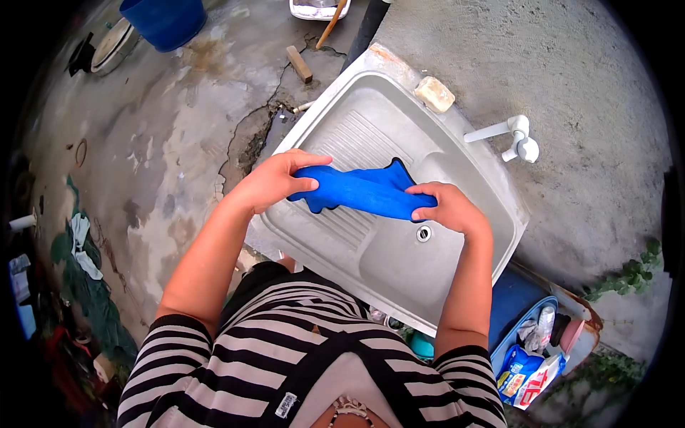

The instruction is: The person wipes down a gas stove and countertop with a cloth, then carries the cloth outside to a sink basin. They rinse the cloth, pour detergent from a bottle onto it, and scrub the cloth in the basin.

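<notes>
A blue cloth [357,192] with dark edging is stretched between my two hands above the sink [399,258]. It looks folded or rolled over, and one corner sticks up near its middle. My left hand [282,178] pinches the cloth's left end between thumb and fingers. At the other end, my right hand [449,207] grips the cloth with the thumb in front. Below the cloth lie the sink's ribbed washboard and, beside it, the basin with a round drain [424,233].
A pale soap block [434,94] rests on the sink's back rim beside a white tap [510,135]. Right of the sink, a blue tub [531,321] holds a detergent bag [528,376]. A blue bucket [165,23] and a wooden block [299,64] are on the concrete floor.
</notes>
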The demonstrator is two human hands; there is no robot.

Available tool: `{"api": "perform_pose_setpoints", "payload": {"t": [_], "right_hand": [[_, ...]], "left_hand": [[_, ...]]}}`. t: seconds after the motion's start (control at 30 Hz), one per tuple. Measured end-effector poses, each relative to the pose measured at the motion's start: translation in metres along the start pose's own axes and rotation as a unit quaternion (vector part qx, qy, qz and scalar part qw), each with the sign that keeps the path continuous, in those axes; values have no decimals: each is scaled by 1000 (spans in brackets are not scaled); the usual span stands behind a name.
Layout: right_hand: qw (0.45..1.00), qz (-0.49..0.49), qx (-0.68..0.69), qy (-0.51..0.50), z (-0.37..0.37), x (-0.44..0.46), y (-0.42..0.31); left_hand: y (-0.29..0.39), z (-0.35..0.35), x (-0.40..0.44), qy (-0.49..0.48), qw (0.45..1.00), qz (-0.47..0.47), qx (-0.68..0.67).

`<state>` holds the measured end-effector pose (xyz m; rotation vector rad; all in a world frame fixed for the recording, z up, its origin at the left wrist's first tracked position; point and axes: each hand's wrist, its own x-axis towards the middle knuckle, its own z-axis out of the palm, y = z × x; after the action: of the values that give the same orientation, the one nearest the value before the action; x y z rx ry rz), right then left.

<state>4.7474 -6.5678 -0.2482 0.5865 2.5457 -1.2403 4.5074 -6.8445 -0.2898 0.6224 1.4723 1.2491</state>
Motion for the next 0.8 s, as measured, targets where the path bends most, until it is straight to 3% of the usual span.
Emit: {"api": "perform_pose_setpoints", "payload": {"t": [0.03,0.07,0.13,0.2,0.23,0.27,0.3,0.33,0.4,0.43,0.47,0.5,0.6,0.63,0.67,0.73,0.8], "right_hand": [[997,55,8,-63,-2,4,1],[986,109,15,-124,-3,7,1],[991,86,76,-72,-6,9,0],[970,-37,222,96,-3,26,12],[958,-41,237,155,3,41,13],[950,-8,255,179,13,61,27],[940,23,273,204,24,83,44],[948,62,222,217,36,103,53],[961,124,49,242,73,136,75],[951,59,-20,303,103,144,87],[941,48,-60,330,125,142,77],[944,63,-73,317,136,128,44],[943,-28,-50,327,177,75,-11],[938,-80,-70,329,195,62,-14],[953,-69,-119,270,214,56,-9],[938,-87,-181,282,211,79,8],[911,-5,-256,324,171,150,39]], "left_hand": [[-3,-1,-2,0,1000,-2,-1],[-7,-3,-4,-25,978,74,194],[-4,2,0,-46,913,146,378],[2,13,14,-148,933,-175,278],[-23,17,19,-133,969,-160,132],[-34,29,22,-134,969,-162,132],[-39,46,27,-72,939,-135,307],[-45,61,33,-7,875,-103,473],[-79,85,34,177,779,181,573],[-87,91,38,110,757,195,614],[-101,97,39,108,758,194,614],[-117,104,37,104,770,208,594],[-131,110,35,77,783,214,579],[-131,110,36,39,773,175,608],[-130,111,37,2,761,135,634],[-119,111,38,-29,759,108,642],[-122,113,39,28,766,135,628]]}}
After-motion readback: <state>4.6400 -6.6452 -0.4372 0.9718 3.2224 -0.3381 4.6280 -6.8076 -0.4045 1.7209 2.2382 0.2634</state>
